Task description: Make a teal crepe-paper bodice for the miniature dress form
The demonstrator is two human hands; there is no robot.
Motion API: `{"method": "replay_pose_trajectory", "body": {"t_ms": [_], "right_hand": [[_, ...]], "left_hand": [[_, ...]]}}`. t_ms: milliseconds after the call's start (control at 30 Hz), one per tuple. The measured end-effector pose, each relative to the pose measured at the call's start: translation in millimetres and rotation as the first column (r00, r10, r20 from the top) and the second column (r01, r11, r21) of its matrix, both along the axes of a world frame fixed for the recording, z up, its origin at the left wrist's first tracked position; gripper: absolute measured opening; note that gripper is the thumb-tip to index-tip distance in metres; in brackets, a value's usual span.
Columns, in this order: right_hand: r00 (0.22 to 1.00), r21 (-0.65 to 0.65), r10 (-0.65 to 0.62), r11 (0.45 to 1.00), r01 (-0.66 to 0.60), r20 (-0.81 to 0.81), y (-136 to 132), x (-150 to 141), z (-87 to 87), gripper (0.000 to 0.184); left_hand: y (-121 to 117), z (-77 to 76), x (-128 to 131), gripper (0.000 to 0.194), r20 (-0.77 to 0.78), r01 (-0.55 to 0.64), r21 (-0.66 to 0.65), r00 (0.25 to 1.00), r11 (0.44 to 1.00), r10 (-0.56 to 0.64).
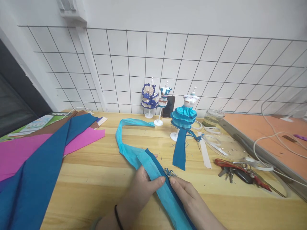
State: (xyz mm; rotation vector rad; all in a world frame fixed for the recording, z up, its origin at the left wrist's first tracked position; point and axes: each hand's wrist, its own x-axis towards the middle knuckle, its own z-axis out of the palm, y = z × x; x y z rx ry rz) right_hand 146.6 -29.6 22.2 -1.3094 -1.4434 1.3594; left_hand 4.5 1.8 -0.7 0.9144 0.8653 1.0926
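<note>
A long light blue crepe paper strip (153, 169) runs from the back of the table toward me, with a dark blue strip (157, 164) lying along its right edge. My left hand (145, 183) is closed on both layers, thumb on top and fingers underneath. My right hand (189, 195) pinches the right edge of the dark blue strip a little lower down. Beside its fingertips lies a small tangle of thin blue shreds (169, 172). Ahead stands a mini dress form (191, 100) with a tiered turquoise paper skirt (183, 116); a dark blue paper piece (179, 150) lies before it.
Two more dressed mini forms (149, 99) (163, 101) and a phone (168, 107) stand by the wall. Pink paper (83, 140) and dark blue paper (43, 169) cover the left. To the right are keys (231, 172), a glass jar (212, 118), white ribbon loops (212, 140) and a cable (257, 148).
</note>
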Motion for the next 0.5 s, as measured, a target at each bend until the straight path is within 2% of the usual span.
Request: {"method": "replay_pose_trajectory", "body": {"t_ms": [300,400,500], "right_hand": [[0.998,-0.029,-0.016,0.999,0.014,-0.065,0,0,0.6,0.034],[0.998,-0.045,-0.028,0.999,0.026,-0.052,1,1,-0.1,0.036],[0.999,-0.082,-0.024,0.996,0.020,-0.049,1,5,0.2,0.038]], "left_hand": [[1,-2.1,-2,0.061,0.070,0.028,-0.022,0.997,0.999,-0.026],[2,1.1,-3,0.060,0.144,0.073,-0.014,0.987,0.997,-0.070],[1,9.4,-3,0.050,0.252,0.130,-0.027,0.960,0.991,-0.119]]}}
